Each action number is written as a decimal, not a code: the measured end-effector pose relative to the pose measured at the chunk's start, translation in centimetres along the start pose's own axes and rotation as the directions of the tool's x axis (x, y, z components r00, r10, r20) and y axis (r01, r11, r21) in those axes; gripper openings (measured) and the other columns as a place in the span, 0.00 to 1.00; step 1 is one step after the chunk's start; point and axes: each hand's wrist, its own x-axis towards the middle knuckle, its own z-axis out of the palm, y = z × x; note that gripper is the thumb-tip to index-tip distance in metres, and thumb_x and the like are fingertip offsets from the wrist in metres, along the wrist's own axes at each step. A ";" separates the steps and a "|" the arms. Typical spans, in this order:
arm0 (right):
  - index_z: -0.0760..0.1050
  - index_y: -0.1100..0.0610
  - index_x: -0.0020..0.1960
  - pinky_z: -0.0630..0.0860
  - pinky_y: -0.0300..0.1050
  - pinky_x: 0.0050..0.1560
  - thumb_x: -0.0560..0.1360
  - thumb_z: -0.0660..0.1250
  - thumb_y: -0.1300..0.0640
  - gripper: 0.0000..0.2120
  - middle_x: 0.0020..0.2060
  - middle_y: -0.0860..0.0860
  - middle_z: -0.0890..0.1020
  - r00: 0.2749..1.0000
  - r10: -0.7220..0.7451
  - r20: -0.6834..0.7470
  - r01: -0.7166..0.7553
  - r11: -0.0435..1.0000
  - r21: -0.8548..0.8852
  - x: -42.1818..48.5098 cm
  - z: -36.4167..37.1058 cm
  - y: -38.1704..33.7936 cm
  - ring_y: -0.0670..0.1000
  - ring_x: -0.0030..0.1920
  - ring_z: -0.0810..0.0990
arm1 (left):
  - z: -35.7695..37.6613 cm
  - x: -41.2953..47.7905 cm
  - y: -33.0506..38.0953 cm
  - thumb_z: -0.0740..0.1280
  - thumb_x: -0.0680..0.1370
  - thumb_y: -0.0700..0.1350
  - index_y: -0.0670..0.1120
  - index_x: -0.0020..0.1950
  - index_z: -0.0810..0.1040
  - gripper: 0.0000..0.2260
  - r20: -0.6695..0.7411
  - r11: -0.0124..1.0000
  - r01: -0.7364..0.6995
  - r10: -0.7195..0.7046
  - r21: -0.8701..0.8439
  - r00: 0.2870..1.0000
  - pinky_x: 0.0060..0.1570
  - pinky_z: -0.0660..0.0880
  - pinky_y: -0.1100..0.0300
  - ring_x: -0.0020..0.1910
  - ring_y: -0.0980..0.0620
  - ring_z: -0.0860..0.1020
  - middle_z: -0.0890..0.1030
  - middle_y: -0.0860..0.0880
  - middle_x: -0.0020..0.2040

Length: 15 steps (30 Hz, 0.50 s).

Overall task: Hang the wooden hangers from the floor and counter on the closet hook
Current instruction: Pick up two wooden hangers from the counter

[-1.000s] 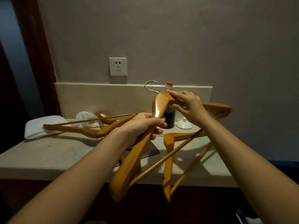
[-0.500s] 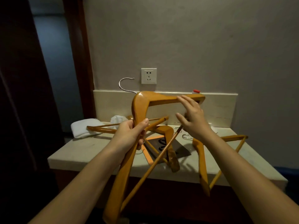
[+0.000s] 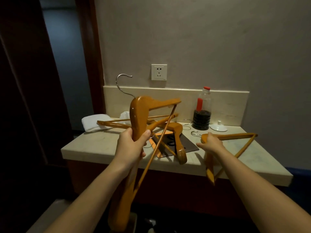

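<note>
Left hand (image 3: 133, 145) is wrapped tight round one arm of a hanger (image 3: 139, 111). I'm holding it up above the counter (image 3: 101, 145), steel hook (image 3: 121, 83) pointing up and left. Right hand (image 3: 212, 143) lies over the neck of a second hanger (image 3: 235, 136), thumb splayed; I can't tell if the fingers have closed. That one sits at the counter's right, one arm poking past the front edge. More hangers (image 3: 178, 132) lie behind, between a towel (image 3: 92, 121) and a bottle (image 3: 202, 113).
</note>
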 end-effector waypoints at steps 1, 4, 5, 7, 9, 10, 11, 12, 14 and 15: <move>0.60 0.58 0.68 0.74 0.57 0.59 0.71 0.69 0.44 0.34 0.62 0.60 0.73 1.000 0.022 0.013 -0.022 1.000 0.007 0.4 0.3 0.1 0.61 0.62 0.72 | 0.2 -0.2 -0.1 0.63 0.77 0.50 0.49 0.49 0.74 0.06 -0.014 1.000 -0.005 0.006 0.012 1.000 0.27 0.74 0.67 0.31 0.54 0.76 0.77 0.48 0.38; 0.59 0.57 0.69 0.74 0.57 0.60 0.70 0.70 0.45 0.35 0.61 0.60 0.73 0.996 0.084 0.016 -0.084 0.996 0.017 0.8 1.1 0.8 0.61 0.61 0.73 | 0.7 -0.6 -0.1 0.63 0.77 0.50 0.50 0.47 0.74 0.05 -0.044 1.000 -0.005 0.006 0.020 0.999 0.27 0.73 0.68 0.28 0.56 0.76 0.77 0.48 0.38; 0.59 0.57 0.69 0.73 0.56 0.60 0.70 0.70 0.45 0.34 0.62 0.60 0.73 0.996 0.093 0.004 -0.093 0.996 -0.005 0.7 1.2 1.0 0.61 0.62 0.72 | 1.0 -0.7 0.0 0.63 0.77 0.50 0.50 0.47 0.74 0.05 -0.053 1.000 -0.008 0.009 0.019 0.999 0.26 0.73 0.69 0.27 0.56 0.76 0.76 0.48 0.37; 0.61 0.54 0.68 0.71 0.56 0.59 0.71 0.69 0.47 0.31 0.62 0.59 0.73 0.995 0.088 -0.040 -0.090 0.995 -0.054 0.6 1.3 1.5 0.61 0.63 0.70 | 1.6 -1.1 -0.1 0.63 0.77 0.50 0.48 0.47 0.74 0.06 -0.079 1.000 -0.013 0.014 0.021 0.997 0.26 0.73 0.70 0.27 0.57 0.76 0.76 0.48 0.37; 0.61 0.51 0.67 0.72 0.56 0.56 0.72 0.69 0.53 0.27 0.59 0.59 0.74 0.993 0.085 -0.085 -0.085 0.996 0.009 0.7 1.4 2.3 0.61 0.60 0.72 | 2.3 -1.9 -0.4 0.63 0.77 0.49 0.47 0.48 0.74 0.07 -0.102 0.999 -0.027 0.029 0.021 0.994 0.26 0.73 0.70 0.27 0.57 0.76 0.75 0.49 0.36; 0.60 0.50 0.68 0.74 0.57 0.55 0.72 0.68 0.57 0.28 0.58 0.59 0.75 0.992 0.088 -0.092 -0.082 0.994 0.073 0.8 1.4 2.7 0.62 0.59 0.73 | 2.6 -2.3 -0.4 0.63 0.77 0.49 0.47 0.47 0.74 0.06 -0.106 0.999 -0.034 0.036 0.021 0.994 0.26 0.73 0.70 0.26 0.58 0.76 0.75 0.49 0.36; 0.59 0.49 0.69 0.75 0.58 0.55 0.72 0.68 0.59 0.30 0.59 0.59 0.75 0.992 0.084 -0.092 -0.070 0.988 0.139 0.7 1.2 3.1 0.62 0.58 0.74 | 2.8 -2.7 -0.4 0.63 0.77 0.49 0.47 0.46 0.74 0.06 -0.108 0.999 -0.038 0.040 0.021 0.993 0.26 0.73 0.70 0.25 0.59 0.76 0.75 0.49 0.35; 0.57 0.48 0.71 0.76 0.59 0.55 0.72 0.67 0.61 0.32 0.60 0.58 0.75 0.994 0.067 -0.088 -0.048 0.979 0.200 0.6 0.9 3.5 0.62 0.59 0.75 | 3.0 -3.0 -0.3 0.63 0.77 0.49 0.48 0.46 0.74 0.06 -0.111 0.999 -0.041 0.042 0.019 0.993 0.25 0.73 0.71 0.25 0.60 0.75 0.75 0.49 0.35; 0.55 0.47 0.73 0.76 0.59 0.56 0.72 0.68 0.61 0.34 0.64 0.57 0.73 0.994 0.010 -0.106 0.024 0.951 0.307 0.0 -0.1 4.0 0.62 0.60 0.75 | 3.3 -3.4 0.0 0.63 0.77 0.49 0.48 0.45 0.74 0.05 -0.124 0.999 -0.043 0.045 0.018 0.991 0.25 0.73 0.71 0.25 0.61 0.75 0.75 0.48 0.36; 0.55 0.47 0.73 0.76 0.60 0.57 0.73 0.68 0.60 0.35 0.64 0.58 0.73 0.991 -0.010 -0.130 0.057 0.929 0.366 -0.4 -0.7 4.2 0.62 0.60 0.75 | 3.6 -3.6 0.2 0.63 0.77 0.49 0.48 0.45 0.74 0.05 -0.130 0.999 -0.044 0.046 0.019 0.990 0.25 0.73 0.71 0.25 0.61 0.75 0.75 0.48 0.36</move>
